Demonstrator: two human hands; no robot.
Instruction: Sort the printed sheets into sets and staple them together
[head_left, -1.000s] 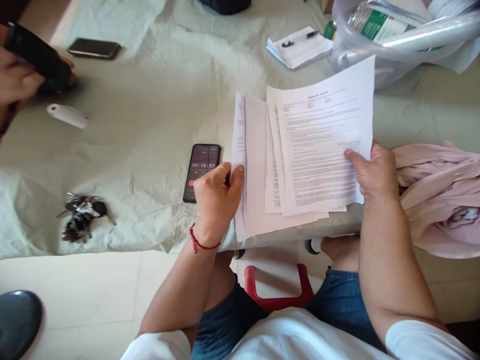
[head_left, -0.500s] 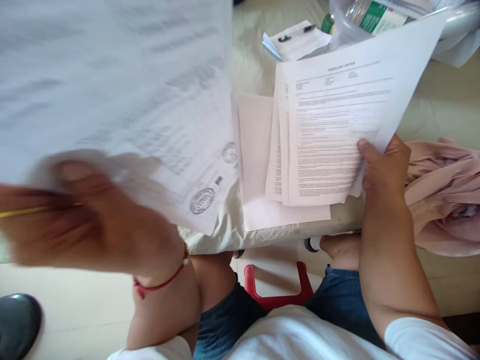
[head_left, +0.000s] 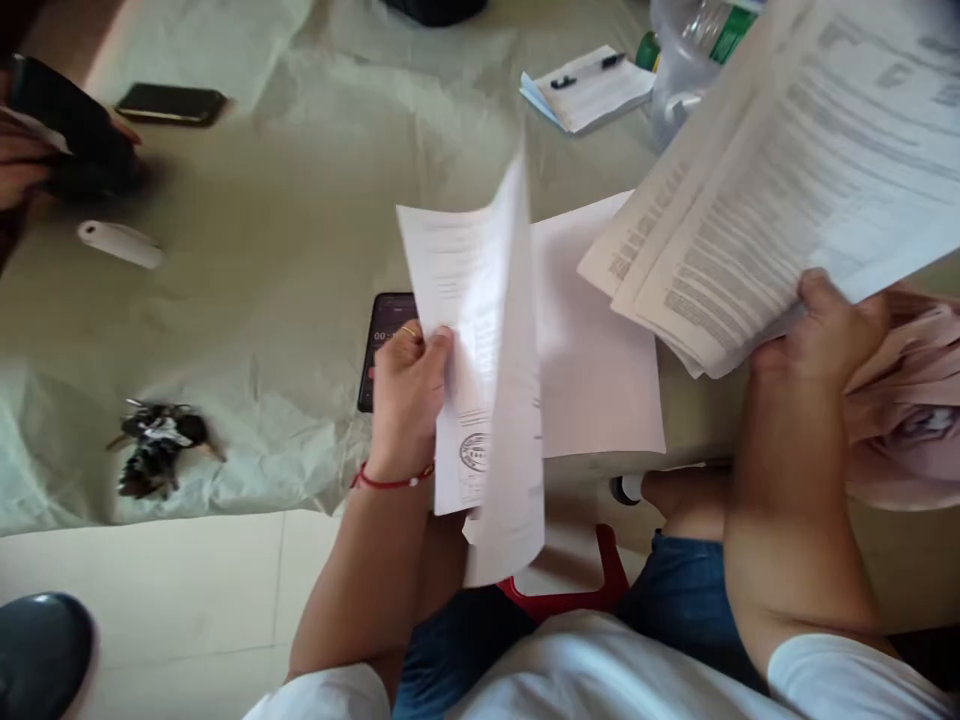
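Note:
My left hand (head_left: 411, 385) is closed on the left edge of a few stamped paper sheets (head_left: 469, 300), the front one curling upright across the others. A round ink stamp shows near their lower end. Over on the right, my right hand (head_left: 829, 325) pinches the lower edge of a fanned stack of printed papers (head_left: 750, 220), lifted above the table and tilted. Between the two lies a blank-looking white sheet (head_left: 600, 350) on the table, partly covered by both bundles. Behind my left hand a phone (head_left: 369, 370) with a lit screen is partly hidden.
The cloth-covered table (head_left: 285, 270) holds keys (head_left: 161, 445), a white object (head_left: 120, 243), a dark phone (head_left: 171, 104) and a notepad with a pen (head_left: 592, 92). A plastic bag (head_left: 679, 85) with a bottle stands behind the papers. Pink cloth (head_left: 911, 400) lies right. Another person's hand (head_left: 22, 160) holds something dark.
My left hand has swung right and away from the camera with the stamped sheets, uncovering the left of the table. The right hand has lifted its stack off the blank sheet, toward the right.

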